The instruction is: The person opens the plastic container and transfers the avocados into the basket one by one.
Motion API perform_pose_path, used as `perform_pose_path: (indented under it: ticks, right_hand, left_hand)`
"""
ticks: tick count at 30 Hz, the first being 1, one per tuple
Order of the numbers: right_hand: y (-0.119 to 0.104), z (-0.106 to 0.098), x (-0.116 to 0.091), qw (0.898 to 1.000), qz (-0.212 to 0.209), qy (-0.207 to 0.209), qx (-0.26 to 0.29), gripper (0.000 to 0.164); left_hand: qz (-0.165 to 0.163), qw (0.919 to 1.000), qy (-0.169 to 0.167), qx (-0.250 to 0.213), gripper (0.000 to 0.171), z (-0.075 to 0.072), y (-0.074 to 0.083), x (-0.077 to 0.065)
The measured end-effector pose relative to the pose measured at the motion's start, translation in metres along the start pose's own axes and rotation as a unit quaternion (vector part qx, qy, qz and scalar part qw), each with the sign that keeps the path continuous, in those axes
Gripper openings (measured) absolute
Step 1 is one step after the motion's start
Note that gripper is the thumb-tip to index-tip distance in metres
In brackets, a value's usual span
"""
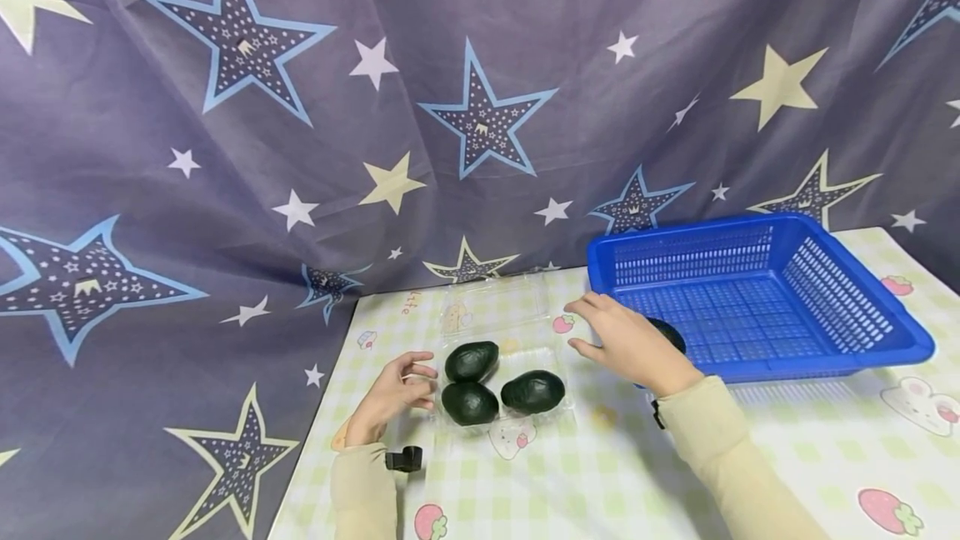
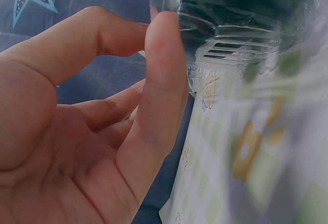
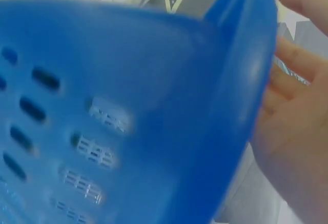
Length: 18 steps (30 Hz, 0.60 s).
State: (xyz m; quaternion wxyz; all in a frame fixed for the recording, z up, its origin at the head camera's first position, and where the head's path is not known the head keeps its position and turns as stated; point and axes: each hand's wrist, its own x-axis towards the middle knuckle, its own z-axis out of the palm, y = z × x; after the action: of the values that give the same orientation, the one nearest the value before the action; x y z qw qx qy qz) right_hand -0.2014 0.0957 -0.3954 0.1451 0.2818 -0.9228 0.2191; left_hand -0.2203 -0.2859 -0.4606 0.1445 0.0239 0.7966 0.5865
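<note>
A clear plastic clamshell container [image 1: 555, 417] lies on the table with its lid [image 1: 525, 298] folded back. Three dark green avocados sit in its base: one at the upper left [image 1: 471, 361], one at the lower left [image 1: 469, 403] and one on the right [image 1: 533, 392]. My left hand [image 1: 393, 390] pinches the container's left side, thumb and finger tips together at its wall in the left wrist view. Empty, with fingers spread, my right hand [image 1: 626, 340] hovers between the container and a blue basket [image 1: 885, 332]. A further avocado [image 1: 670, 333] shows at the basket's left side, partly hidden by this hand.
The large slotted basket covers the table's right side, its left rim close beside the right wrist. A checked tablecloth [image 1: 517, 490] with fruit and animal prints covers the table. Behind hangs a dark star-patterned curtain [image 1: 555, 15], reaching the table's back and left edges.
</note>
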Motion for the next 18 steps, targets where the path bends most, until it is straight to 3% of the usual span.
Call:
perform_pose_path:
  ticks: [7,18]
  right_hand:
    - [-0.007,0.014,0.003,0.999,-0.037,0.011,0.004,0.037]
    - [-0.021,0.038,0.004,0.998,-0.023,-0.047,0.040,0.048]
  left_hand:
    - [0.007,1.0000,-0.006,0.000,0.066,-0.003,0.002,-0.001]
    - [0.011,0.9999,-0.008,0.005,0.063,-0.002,0.000,-0.002]
